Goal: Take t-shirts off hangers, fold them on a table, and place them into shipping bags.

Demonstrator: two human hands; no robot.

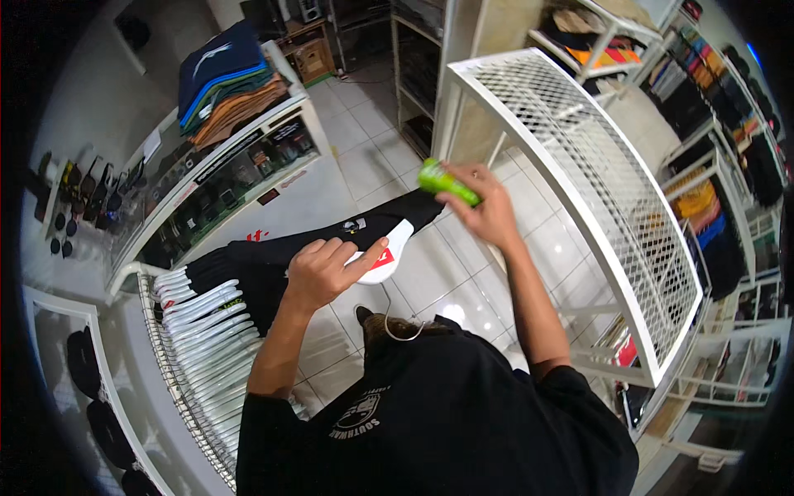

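My left hand [322, 270] grips a white hanger [397, 248] with a red label and a metal hook hanging toward me. A black garment [335, 230] lies beside and beyond that hanger, stretching from the rack at the left to below my right hand. In my right hand [481, 198] is a bright green cylindrical container [448, 181], held above the garment's far end. Many white hangers [211, 335] with dark clothes hang in a row to the left of my left hand.
A glass display counter [248, 155] carries a stack of folded shirts [226, 87]. A white metal mesh rack [577, 155] stands close on my right. Caps [84, 366] sit on a white-framed shelf at the far left. Tiled floor [434, 266] lies between the counter and the mesh rack.
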